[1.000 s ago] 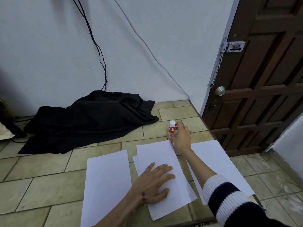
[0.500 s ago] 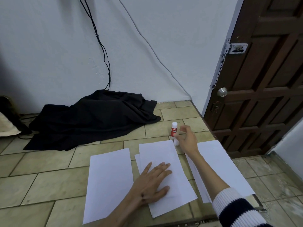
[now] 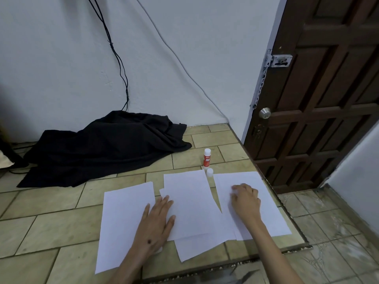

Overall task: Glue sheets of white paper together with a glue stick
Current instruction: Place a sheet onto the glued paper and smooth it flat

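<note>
Both hands [image 3: 156,219] flat on paper [image 3: 190,201]

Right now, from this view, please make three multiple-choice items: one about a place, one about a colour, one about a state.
1. Where does the glue stick stand?
A. on the black cloth
B. on the tiles beyond the sheets
C. in the right hand

2. What colour is its label?
A. red
B. green
C. blue

3. How is the left hand?
A. gripping the glue stick
B. lifted off the sheets
C. flat on the paper

Answers: 1 B, it stands upright past the middle sheet. 2 A, the label is red. 3 C, straight fingers lie on the sheets.
</note>
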